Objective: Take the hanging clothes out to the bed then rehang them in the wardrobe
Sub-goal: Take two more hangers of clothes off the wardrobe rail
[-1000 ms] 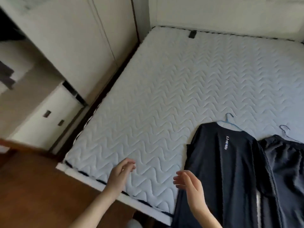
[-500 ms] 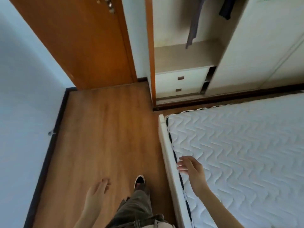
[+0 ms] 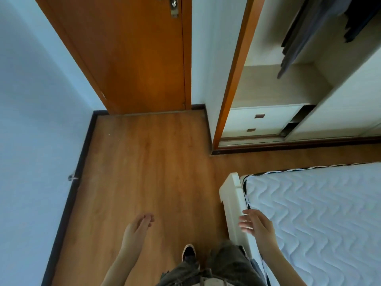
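The wardrobe (image 3: 278, 87) stands open at the upper right, with dark and grey clothes (image 3: 305, 32) hanging inside above a shelf. The bed (image 3: 321, 219) with its quilted white mattress fills the lower right; no clothes on it are in view. My left hand (image 3: 137, 228) hangs over the wooden floor, fingers loosely apart, holding nothing. My right hand (image 3: 256, 225) hovers over the bed's white corner frame, fingers spread and empty.
An orange wooden door (image 3: 132, 54) is shut at the top centre. Two white drawers (image 3: 257, 122) sit under the wardrobe shelf, and a white sliding panel (image 3: 350, 100) covers its right part. A pale wall (image 3: 31, 120) runs along the left. My shoe (image 3: 188, 251) is on the floor.
My view has swung left from the bed, where two dark garments lay, to the floor, door and open wardrobe. Both hands stay empty, and the wardrobe has drawn closer.
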A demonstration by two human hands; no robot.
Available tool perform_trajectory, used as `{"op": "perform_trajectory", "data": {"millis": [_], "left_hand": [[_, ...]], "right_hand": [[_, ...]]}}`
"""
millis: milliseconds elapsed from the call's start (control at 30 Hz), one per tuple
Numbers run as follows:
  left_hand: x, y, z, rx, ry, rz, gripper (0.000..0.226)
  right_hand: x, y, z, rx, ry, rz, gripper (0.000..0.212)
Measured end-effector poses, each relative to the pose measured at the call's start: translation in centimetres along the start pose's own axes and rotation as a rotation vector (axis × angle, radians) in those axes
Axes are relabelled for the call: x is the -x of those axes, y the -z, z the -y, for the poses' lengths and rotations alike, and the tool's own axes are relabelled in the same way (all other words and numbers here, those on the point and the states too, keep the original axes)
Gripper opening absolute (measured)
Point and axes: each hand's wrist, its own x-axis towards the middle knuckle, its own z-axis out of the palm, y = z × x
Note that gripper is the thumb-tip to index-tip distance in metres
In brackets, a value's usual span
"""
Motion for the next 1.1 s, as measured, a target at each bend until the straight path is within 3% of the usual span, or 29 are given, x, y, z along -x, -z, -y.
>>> {"op": "perform_trajectory", "data": {"millis": [333,467,767,900,1100], "left_hand": [[-18.8,-7.3,-14.6,-0.019,-0.084,0.128,0.019],[-24.6,-9.5,-20.4,-0.009,-0.08,0.11,0.021],[-35.3,-13.4,-30.0,-0.169,-0.101,0.185,0.023],[-39.0,-18.8,-34.5,-0.303,-0.121,0.319,0.023],[-41.3,-31.4,-41.9,-0.492,-0.328,0.723,0.023]], "right_hand": [[-15.0,-3.3,6.6,-0.073,-0.035,-0.096,0.024],[-23.3,-5.1,12.2,-0.105,-0.051,-0.103,0.024],[-36.5,-5.7,25.6,-0.192,0.102,-0.114,0.021],[-39.5,-4.0,27.9,-0.251,0.108,-0.201,0.024],[-41.0,0.6,27.5,-0.366,0.062,-0.49,0.024]]}}
